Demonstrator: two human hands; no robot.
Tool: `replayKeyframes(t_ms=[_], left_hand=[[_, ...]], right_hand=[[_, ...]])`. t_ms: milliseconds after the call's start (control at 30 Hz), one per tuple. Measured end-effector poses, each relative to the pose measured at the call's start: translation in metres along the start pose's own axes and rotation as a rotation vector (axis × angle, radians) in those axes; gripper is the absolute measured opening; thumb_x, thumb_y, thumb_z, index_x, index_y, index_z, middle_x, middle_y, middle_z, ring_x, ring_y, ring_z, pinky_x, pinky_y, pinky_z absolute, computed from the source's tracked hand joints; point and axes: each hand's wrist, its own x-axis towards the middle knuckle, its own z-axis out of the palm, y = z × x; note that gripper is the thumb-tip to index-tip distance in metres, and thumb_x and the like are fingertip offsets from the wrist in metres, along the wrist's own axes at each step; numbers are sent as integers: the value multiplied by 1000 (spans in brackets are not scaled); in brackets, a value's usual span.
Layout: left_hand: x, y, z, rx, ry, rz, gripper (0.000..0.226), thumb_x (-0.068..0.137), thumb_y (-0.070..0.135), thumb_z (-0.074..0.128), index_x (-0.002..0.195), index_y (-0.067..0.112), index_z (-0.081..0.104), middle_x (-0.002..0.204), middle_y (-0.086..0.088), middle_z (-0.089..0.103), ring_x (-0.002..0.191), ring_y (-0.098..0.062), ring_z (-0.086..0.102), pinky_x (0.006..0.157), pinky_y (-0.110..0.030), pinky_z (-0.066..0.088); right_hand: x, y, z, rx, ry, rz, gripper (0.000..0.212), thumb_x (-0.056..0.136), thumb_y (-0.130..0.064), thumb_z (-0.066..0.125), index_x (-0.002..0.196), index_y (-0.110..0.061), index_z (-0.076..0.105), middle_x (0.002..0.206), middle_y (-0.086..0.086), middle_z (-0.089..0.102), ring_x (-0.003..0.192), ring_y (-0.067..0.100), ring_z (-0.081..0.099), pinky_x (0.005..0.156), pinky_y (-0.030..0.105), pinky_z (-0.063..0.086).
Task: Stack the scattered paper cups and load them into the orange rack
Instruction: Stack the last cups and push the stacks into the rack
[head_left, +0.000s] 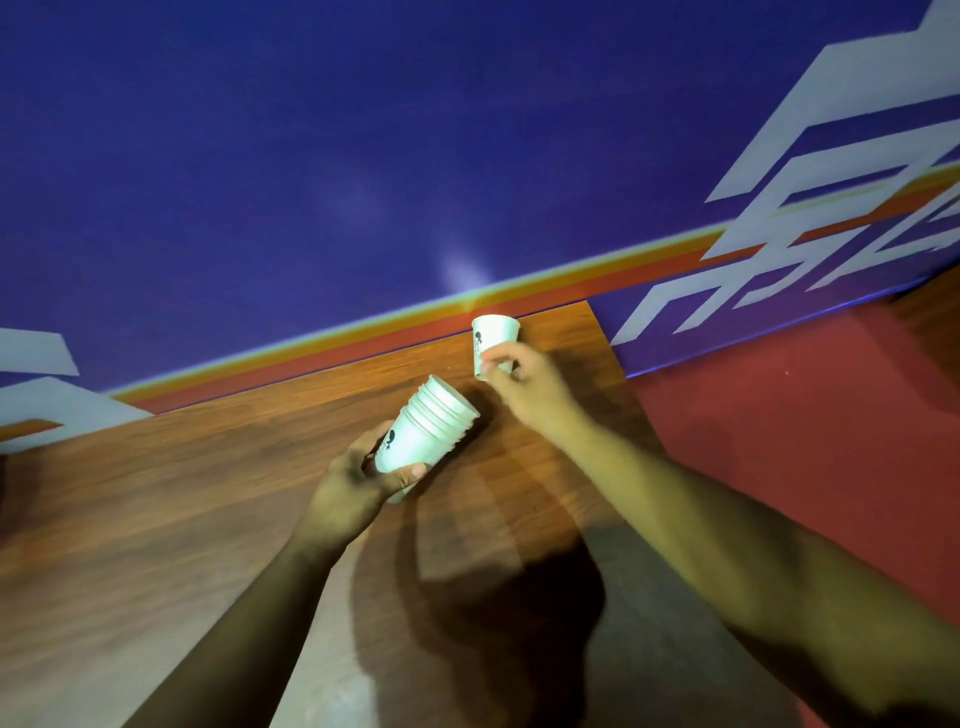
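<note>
My left hand (358, 486) grips a stack of several nested white paper cups (428, 434), tilted with the rims pointing up and to the right, above the wooden table (208, 493). A single white paper cup (493, 338) with a small black print stands upright near the table's far right corner. My right hand (524, 382) reaches to it, its fingers curled at the cup's lower part; the blur hides whether they hold it. The orange rack is not in view.
The table's right edge runs beside a red floor (805, 415). Behind the table rises a blue wall (311, 156) with an orange and red stripe and white shapes. Shadows of my arms fall on the near tabletop.
</note>
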Motion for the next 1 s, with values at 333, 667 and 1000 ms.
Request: replayKeyframes(t_ms=[333, 667, 1000], left_hand=[[-17, -31, -23, -29, 55, -35, 55, 81, 17, 81, 131, 28, 61, 116, 19, 72, 105, 3, 67, 77, -8, 50], [-45, -43, -47, -90, 130, -62, 50, 81, 4, 79, 124, 24, 63, 111, 20, 72, 98, 3, 68, 74, -9, 51], [-99, -2, -78, -167, 147, 26, 57, 82, 5, 78, 133, 23, 60, 122, 11, 71, 110, -4, 66, 80, -13, 52]], right_hand=[[97, 32, 17, -496, 63, 178, 62, 85, -33, 71, 137, -7, 47, 134, 19, 52, 123, 35, 50, 96, 36, 41], [41, 10, 39, -212, 0, -31, 21, 91, -21, 61, 82, -4, 68, 80, 15, 67, 74, 23, 55, 66, 35, 43], [-55, -91, 54, -80, -297, -226, 29, 88, -26, 69, 81, 1, 73, 86, 13, 71, 78, 19, 60, 75, 24, 42]])
